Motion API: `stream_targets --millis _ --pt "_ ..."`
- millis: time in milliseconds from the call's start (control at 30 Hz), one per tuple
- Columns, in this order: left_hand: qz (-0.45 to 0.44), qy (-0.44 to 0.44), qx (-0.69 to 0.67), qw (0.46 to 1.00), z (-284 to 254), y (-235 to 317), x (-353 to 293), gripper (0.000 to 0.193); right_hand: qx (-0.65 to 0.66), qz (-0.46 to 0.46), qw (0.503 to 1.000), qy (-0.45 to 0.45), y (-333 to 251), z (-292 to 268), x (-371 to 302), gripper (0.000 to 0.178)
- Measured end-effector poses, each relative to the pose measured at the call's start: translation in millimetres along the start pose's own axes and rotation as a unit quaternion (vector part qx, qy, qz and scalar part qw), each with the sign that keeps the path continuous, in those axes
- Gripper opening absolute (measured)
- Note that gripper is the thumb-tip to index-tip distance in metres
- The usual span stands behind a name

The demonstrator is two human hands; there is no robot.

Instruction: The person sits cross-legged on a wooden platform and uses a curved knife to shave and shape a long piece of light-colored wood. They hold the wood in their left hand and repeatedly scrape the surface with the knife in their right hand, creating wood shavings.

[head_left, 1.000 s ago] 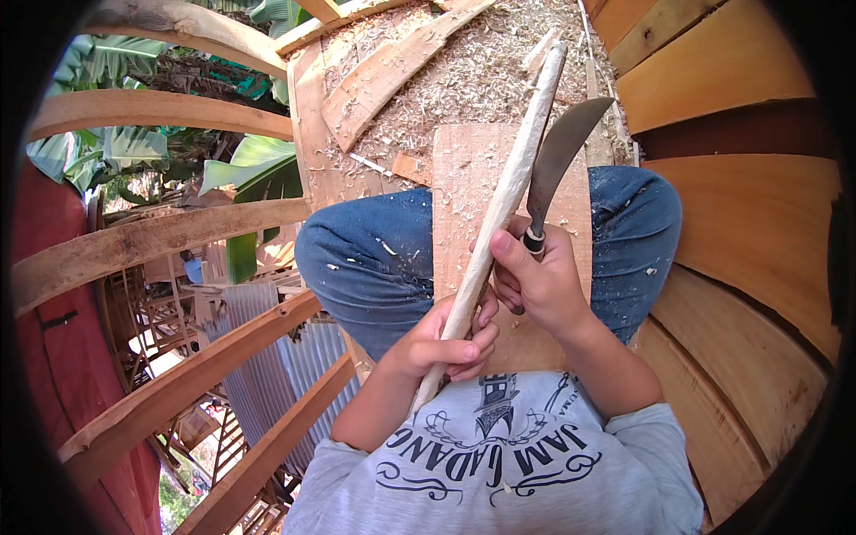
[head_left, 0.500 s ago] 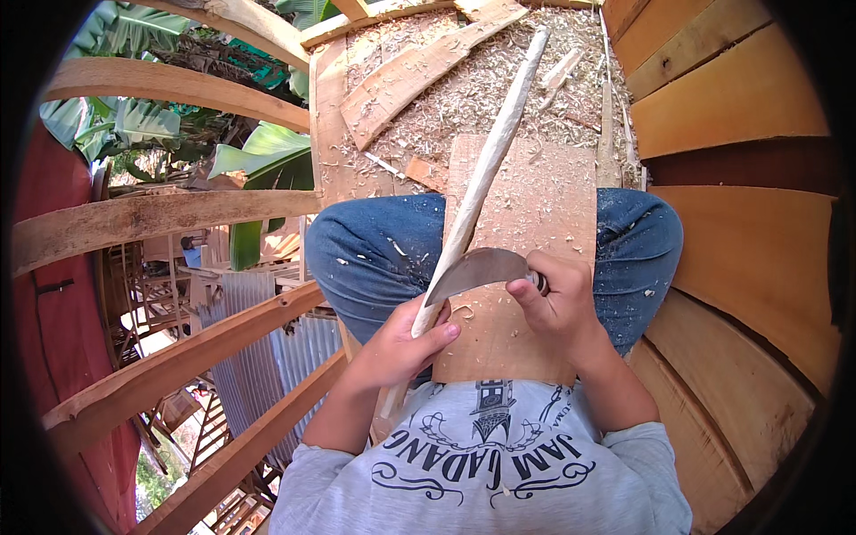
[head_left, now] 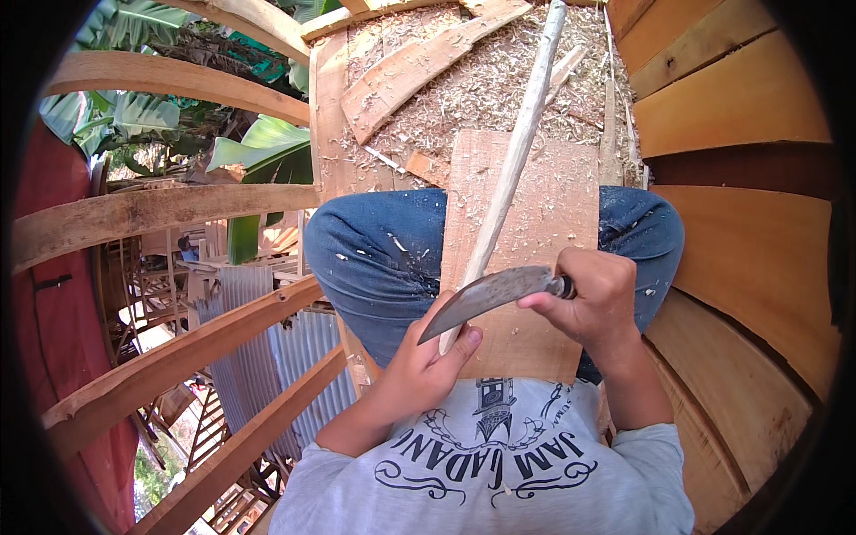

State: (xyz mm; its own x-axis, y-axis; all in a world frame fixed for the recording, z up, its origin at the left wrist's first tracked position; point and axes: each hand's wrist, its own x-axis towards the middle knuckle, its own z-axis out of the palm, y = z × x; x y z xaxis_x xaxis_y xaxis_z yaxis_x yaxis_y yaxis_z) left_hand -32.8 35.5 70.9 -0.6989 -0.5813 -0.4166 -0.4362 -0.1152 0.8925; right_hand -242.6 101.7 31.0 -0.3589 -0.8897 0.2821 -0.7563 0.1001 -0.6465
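Note:
A long, pale wooden stick slants away from me across a flat board on my lap. My left hand is closed around its near end. In my right hand is a knife with a broad curved blade; its dark handle is mostly hidden in my fist, with the thumb laid along the blade's base. The blade crosses over the stick just above my left hand, its tip pointing left. From this view I cannot tell whether the edge touches the wood.
Wood shavings cover the floor ahead, with a flat plank piece among them. Wooden rails form an open side at left, above corrugated metal sheets. A plank wall stands close on my right.
The knife and my right hand have shifted right and nearer to me. The stick's far end has swung right, and my left hand has come slightly nearer and to the right.

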Motion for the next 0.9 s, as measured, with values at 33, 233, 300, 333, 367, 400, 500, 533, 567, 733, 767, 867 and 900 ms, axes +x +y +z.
stream_targets --millis 33,233,300,333,367,400,500,533,567,733,767,867,900 --pt "0.043 0.009 0.047 0.998 1 4 2 0.025 0.0 -0.022 1.0 -0.014 -7 6 -1 0.064" --pt "-0.034 0.005 0.032 0.999 3 7 3 0.037 -0.031 0.059 0.998 -0.016 -1 11 4 0.064" --pt "0.026 0.003 0.101 0.995 0 -3 6 0.038 -0.008 -0.01 0.999 -0.032 -18 13 -2 0.064" --pt "0.034 0.005 0.113 0.993 0 -4 5 0.038 0.003 -0.044 0.998 -0.046 -23 13 -6 0.064" --pt "-0.004 0.01 0.085 0.996 1 3 2 0.037 -0.017 -0.056 0.998 -0.035 -16 11 0 0.063" --pt "-0.042 0.015 0.057 0.997 2 11 0 0.036 -0.026 -0.013 0.999 -0.031 -7 10 2 0.062" --pt "-0.057 0.005 0.046 0.997 1 18 6 0.033 -0.022 0.071 0.997 -0.031 -3 9 6 0.059" --pt "-0.035 0.015 0.046 0.998 1 17 5 0.032 -0.017 0.038 0.999 -0.031 -8 7 3 0.059" --pt "-0.016 0.007 0.069 0.997 -1 17 2 0.031 -0.011 0.005 0.999 -0.031 -12 5 1 0.059" --pt "-0.089 -0.034 0.068 0.993 2 12 0 0.03 0.084 0.191 0.977 0.034 36 14 15 0.062" --pt "-0.075 -0.032 0.062 0.995 3 12 1 0.03 0.053 0.125 0.99 0.028 30 12 15 0.062" --pt "0.022 -0.008 0.083 0.996 4 12 5 0.029 0.003 -0.028 1.0 0.011 3 9 7 0.062" --pt "0.088 0.017 0.112 0.99 2 8 9 0.028 0.018 -0.051 0.999 0.001 -1 15 6 0.062"
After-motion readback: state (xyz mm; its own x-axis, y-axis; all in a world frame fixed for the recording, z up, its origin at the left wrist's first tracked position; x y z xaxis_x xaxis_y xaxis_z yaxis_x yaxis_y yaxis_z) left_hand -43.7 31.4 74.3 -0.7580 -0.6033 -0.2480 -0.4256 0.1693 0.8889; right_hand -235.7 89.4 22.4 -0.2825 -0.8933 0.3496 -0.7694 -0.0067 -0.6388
